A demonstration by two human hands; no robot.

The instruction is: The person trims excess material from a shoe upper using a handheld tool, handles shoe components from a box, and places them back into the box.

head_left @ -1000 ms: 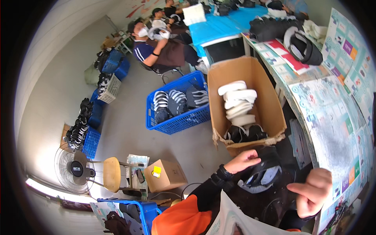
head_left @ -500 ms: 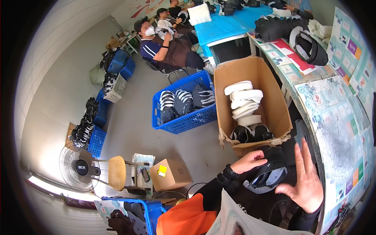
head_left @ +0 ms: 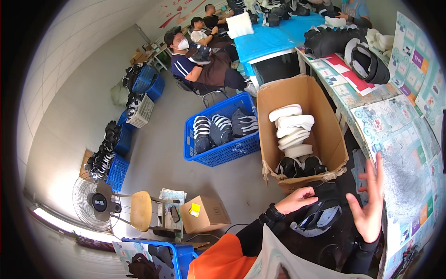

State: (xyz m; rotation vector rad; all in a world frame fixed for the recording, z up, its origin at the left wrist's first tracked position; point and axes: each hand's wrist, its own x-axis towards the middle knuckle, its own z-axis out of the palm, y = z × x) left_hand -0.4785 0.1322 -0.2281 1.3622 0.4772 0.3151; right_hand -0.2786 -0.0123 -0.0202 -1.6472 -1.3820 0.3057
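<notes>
Bench (head_left: 395, 139): runs along the person's right, covered in printed sheets; black shoes and white soles lie at its far end, out of the working zone.
Cardboard box (head_left: 325, 135): tall, open-topped, standing against the bench edge. White soles (head_left: 292, 132) are stacked in it with dark shoe parts below, likely so they can be reached straight from the lap.
Blue crate (head_left: 223, 149): on the floor just left of the box, with striped dark shoes in rows.
Co-workers: seated beyond the crate, near a blue-topped table.
Dark shoe upper (head_left: 320, 214): in the person's lap, just below the box front, pale lining showing.
Left hand (head_left: 302, 199): fingers curled over the top edge of the upper, holding it steady, it seems.
Right hand (head_left: 369, 204): empty, fingers spread wide, raised just beside the bench edge and clear of the upper.
Change: a second ago the right hand was lower with fingers bunched; it has since opened and lifted. The left hand has kept its place on the upper. The view has tilted slightly.
</notes>
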